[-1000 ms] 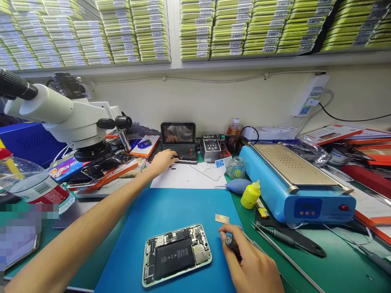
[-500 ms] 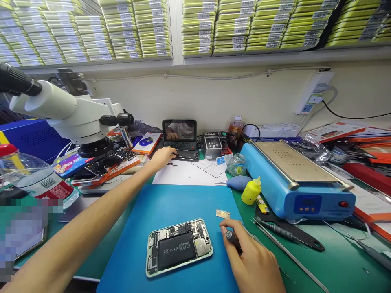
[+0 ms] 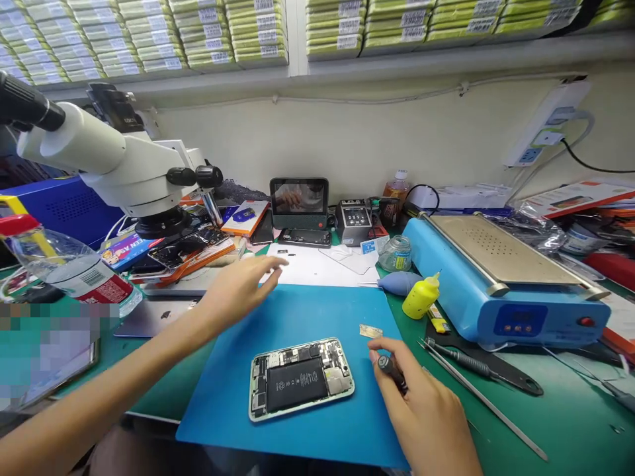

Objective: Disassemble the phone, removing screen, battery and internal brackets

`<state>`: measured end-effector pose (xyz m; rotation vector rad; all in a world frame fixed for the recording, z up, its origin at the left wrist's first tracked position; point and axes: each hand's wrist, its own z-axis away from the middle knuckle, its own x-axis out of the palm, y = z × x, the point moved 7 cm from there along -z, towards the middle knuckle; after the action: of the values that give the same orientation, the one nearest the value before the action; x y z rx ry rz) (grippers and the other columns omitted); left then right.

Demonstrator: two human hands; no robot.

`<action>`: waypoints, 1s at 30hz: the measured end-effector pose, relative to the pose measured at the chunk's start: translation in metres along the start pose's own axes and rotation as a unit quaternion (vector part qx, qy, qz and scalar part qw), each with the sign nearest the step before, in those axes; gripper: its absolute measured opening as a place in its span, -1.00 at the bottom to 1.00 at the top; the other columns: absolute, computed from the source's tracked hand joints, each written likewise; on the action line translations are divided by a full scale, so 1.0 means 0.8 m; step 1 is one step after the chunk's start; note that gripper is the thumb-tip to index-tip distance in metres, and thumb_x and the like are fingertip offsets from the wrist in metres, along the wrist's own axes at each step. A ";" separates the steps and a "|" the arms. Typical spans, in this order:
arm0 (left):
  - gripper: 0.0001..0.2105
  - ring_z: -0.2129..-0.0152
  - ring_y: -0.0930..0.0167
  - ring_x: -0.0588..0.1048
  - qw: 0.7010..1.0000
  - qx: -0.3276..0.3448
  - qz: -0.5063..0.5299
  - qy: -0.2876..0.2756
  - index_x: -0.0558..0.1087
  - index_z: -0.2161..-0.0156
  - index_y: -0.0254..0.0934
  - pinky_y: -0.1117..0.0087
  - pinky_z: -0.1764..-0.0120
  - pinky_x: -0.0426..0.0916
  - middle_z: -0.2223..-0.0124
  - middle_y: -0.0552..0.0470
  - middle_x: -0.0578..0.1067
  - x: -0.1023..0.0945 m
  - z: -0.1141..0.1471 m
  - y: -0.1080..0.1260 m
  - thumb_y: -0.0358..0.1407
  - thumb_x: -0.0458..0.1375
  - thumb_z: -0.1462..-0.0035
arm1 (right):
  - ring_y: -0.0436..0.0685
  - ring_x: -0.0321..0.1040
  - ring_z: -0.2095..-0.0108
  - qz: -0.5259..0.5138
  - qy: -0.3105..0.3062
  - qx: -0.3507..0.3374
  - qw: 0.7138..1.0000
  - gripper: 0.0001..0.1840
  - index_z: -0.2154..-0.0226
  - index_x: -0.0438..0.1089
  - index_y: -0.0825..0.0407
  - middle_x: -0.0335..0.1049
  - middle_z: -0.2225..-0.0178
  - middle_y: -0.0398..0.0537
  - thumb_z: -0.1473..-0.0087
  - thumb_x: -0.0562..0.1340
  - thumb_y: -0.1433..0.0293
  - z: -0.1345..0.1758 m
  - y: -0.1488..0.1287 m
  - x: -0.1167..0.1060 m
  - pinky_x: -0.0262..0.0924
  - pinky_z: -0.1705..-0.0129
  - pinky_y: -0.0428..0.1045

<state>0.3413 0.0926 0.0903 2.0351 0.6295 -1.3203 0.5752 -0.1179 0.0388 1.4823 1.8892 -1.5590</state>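
Note:
An opened smartphone [image 3: 301, 380] lies on the blue mat [image 3: 223, 403], its black battery and circuit parts exposed. My left hand [image 3: 243, 291] hovers over the mat's far left edge, fingers and thumb apart and nothing visible between them. Beyond it, a dark phone part [image 3: 304, 237] rests in front of a small display stand [image 3: 300, 201]. My right hand [image 3: 421, 403], on the right side of the mat, is closed around a screwdriver [image 3: 391, 371] with a dark handle; its tip is hidden. Near those fingers lies a small metallic piece [image 3: 371, 331].
At the left stand a microscope [image 3: 133, 172] and a plastic bottle [image 3: 84, 277]. A blue heating plate machine [image 3: 496, 284], a yellow dropper bottle [image 3: 421, 296], a blue air blower [image 3: 397, 283] and tweezers [image 3: 491, 400] are on the right. White paper [image 3: 297, 270] holds tiny dark parts.
My left hand has drawn back from the dark phone part toward me, and its fingers have spread. The right hand keeps its hold on the screwdriver. The camera view has shifted slightly.

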 end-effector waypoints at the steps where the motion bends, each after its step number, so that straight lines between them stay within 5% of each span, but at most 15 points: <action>1: -0.68 -0.03 0.18 0.70 1.000 -0.005 0.009 -0.007 0.58 -0.22 -0.09 0.16 -0.10 0.58 -0.12 0.00 0.73 0.000 0.027 0.005 -0.14 0.06 -0.58 | 0.15 0.37 0.74 -0.003 -0.001 0.011 1.000 -0.70 0.16 0.63 -0.21 0.47 0.65 -0.28 -0.32 0.17 0.15 0.000 0.000 -0.001 0.16 0.67 -0.02; 5: -0.64 0.09 0.23 0.71 0.995 -0.065 0.071 -0.004 0.56 -0.24 -0.04 0.24 0.09 0.61 0.00 0.01 0.74 0.007 0.119 0.011 -0.10 -0.03 -0.60 | 0.22 0.58 0.54 0.007 0.010 0.049 0.999 -0.65 0.08 0.66 -0.21 0.67 0.44 -0.17 -0.28 0.19 0.10 -0.001 0.003 -0.003 0.31 0.53 -0.01; 9: -0.65 -0.11 0.12 0.61 0.992 -0.061 0.103 -0.028 0.49 -0.32 -0.01 0.08 -0.13 0.54 -0.21 -0.05 0.65 0.030 0.174 0.029 -0.13 0.17 -0.52 | 0.23 0.55 0.52 0.024 -0.006 0.058 0.998 -0.58 0.03 0.67 -0.22 0.74 0.30 -0.10 -0.29 0.17 0.03 -0.002 0.004 0.003 0.30 0.51 0.02; 11: -0.41 -0.23 0.03 0.52 0.995 -0.039 0.090 -0.030 0.37 -0.43 0.02 -0.01 -0.23 0.47 -0.33 -0.07 0.57 0.038 0.187 0.042 -0.14 0.37 -0.37 | 0.25 0.57 0.48 0.033 -0.005 0.061 0.998 -0.55 0.03 0.67 -0.22 0.76 0.22 -0.07 -0.29 0.16 0.00 -0.003 0.003 0.003 0.35 0.45 0.05; 14: -0.22 -0.27 0.00 0.47 0.996 -0.024 0.078 -0.027 0.25 -0.50 0.04 -0.06 -0.29 0.40 -0.39 -0.07 0.52 0.044 0.192 0.054 -0.22 0.46 -0.28 | 0.31 0.65 0.33 0.033 -0.005 0.092 0.995 -0.51 0.00 0.67 -0.24 0.75 0.16 -0.06 -0.26 0.16 -0.03 -0.004 0.005 0.001 0.43 0.35 0.08; 19: -0.36 -0.28 0.07 0.47 0.988 -0.016 0.137 -0.064 0.30 -0.45 0.11 0.00 -0.29 0.41 -0.38 0.00 0.51 0.044 0.183 0.055 -0.28 0.39 -0.37 | 0.35 0.68 0.08 -0.027 -0.011 0.149 0.988 -0.38 -0.12 0.62 -0.22 0.72 0.03 0.01 -0.25 0.17 -0.17 -0.011 0.020 -0.014 0.48 0.33 0.05; 22: -0.33 -0.31 0.08 0.46 0.981 -0.047 0.169 -0.078 0.33 -0.43 0.11 0.00 -0.31 0.41 -0.38 0.01 0.52 0.044 0.177 0.046 -0.31 0.44 -0.33 | 0.36 0.65 -0.07 -0.053 -0.005 0.135 0.989 -0.34 -0.27 0.54 -0.22 0.67 -0.09 0.05 -0.32 0.16 -0.15 -0.015 0.031 -0.023 0.58 0.05 0.14; 25: -0.28 -0.33 0.06 0.44 0.976 -0.076 0.185 -0.084 0.34 -0.44 0.07 -0.02 -0.33 0.41 -0.40 -0.02 0.51 0.048 0.176 0.038 -0.27 0.50 -0.27 | 0.28 0.66 0.04 -0.089 -0.006 0.114 0.989 -0.34 -0.40 0.42 -0.22 0.66 -0.04 0.06 -0.39 0.16 -0.07 -0.014 0.039 -0.022 0.60 0.02 0.15; 30: -0.53 -0.29 0.07 0.46 0.984 -0.055 0.156 -0.063 0.44 -0.36 0.13 -0.04 -0.30 0.42 -0.37 0.03 0.52 0.052 0.179 0.043 -0.21 0.35 -0.42 | 0.20 0.67 0.17 -0.183 0.045 0.115 0.975 -0.29 -0.45 0.34 -0.19 0.64 0.04 0.03 -0.37 0.28 -0.06 -0.002 0.039 -0.021 0.66 0.15 0.04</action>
<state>0.2914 -0.0325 0.0171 1.8549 0.3038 -1.1901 0.6088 -0.1284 0.0341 1.3664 2.1949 -1.9613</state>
